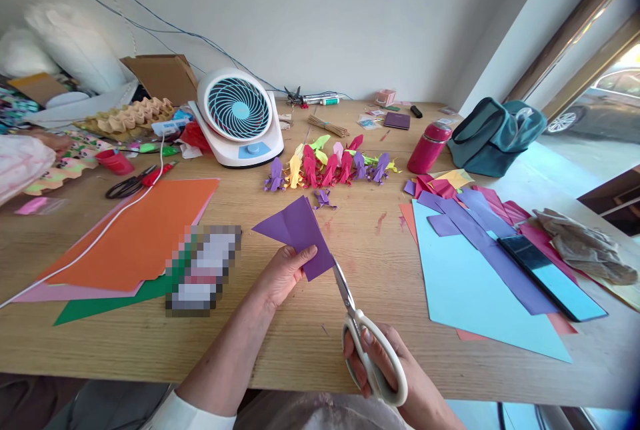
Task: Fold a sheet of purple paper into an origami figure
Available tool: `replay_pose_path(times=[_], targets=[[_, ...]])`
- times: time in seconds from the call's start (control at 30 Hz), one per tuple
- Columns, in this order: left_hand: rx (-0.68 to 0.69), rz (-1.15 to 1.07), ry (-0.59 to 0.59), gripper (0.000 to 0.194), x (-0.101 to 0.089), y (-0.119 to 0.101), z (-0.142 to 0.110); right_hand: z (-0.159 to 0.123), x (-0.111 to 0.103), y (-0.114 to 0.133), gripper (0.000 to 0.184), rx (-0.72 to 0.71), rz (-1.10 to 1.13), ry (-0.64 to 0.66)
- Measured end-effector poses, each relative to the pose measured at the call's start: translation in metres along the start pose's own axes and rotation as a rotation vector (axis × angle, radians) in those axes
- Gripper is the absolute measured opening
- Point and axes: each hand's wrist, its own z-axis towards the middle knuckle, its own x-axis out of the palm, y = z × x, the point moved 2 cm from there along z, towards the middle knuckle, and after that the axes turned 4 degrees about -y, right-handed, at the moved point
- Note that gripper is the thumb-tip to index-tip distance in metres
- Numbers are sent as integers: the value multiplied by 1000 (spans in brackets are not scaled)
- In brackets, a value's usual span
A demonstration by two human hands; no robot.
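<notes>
A folded sheet of purple paper [295,225] is pinched in my left hand [286,275], thumb on top, above the near middle of the wooden table. My right hand [383,367] grips a pair of scissors [373,350] by its white handles, with fingers through the loops. The blades reach up to the paper's lower right edge and look nearly closed there; whether they are cutting cannot be seen. Just beyond the paper lies a small purple folded-paper figure [324,199]. Behind it sits a row of colourful folded-paper figures [330,167].
A white fan [240,113] stands at the back left. Orange paper [135,237] and a blurred-out phone-like object [205,270] lie at left. At right are light blue paper [475,283], purple strips, a dark phone [550,277], a red bottle [429,147] and a teal bag [495,137].
</notes>
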Motion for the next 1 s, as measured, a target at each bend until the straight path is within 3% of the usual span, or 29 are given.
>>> replay_pose_path(times=[1.0], targets=[[-27, 14, 64, 33, 5, 6, -4, -1, 2, 4, 55, -30, -2, -20]])
